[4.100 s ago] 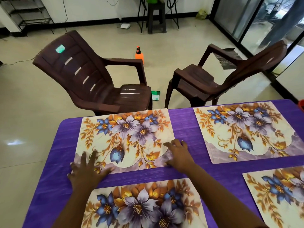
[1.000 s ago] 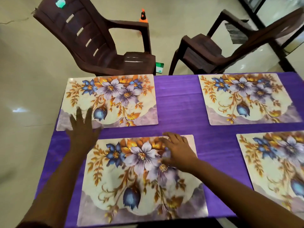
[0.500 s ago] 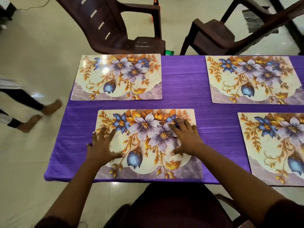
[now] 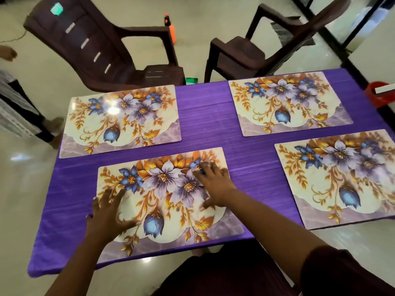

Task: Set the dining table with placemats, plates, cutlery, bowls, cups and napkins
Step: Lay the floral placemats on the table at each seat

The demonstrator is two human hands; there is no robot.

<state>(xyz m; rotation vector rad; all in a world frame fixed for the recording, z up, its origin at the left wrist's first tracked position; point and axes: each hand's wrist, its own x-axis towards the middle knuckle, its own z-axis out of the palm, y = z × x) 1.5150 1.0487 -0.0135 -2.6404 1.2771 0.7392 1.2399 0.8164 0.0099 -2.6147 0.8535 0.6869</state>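
Placemat (image 4: 166, 201) nearest counter (image 4: 205, 116) edge: thin, glossy, likely slippery; both hands flat, fingers spread; slide by palms.

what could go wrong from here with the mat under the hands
The near left placemat sits close to the table's near edge, so a further pull by the left hand or right hand may leave it overhanging. It also lies skewed against the far left placemat, so the settings might look uneven.
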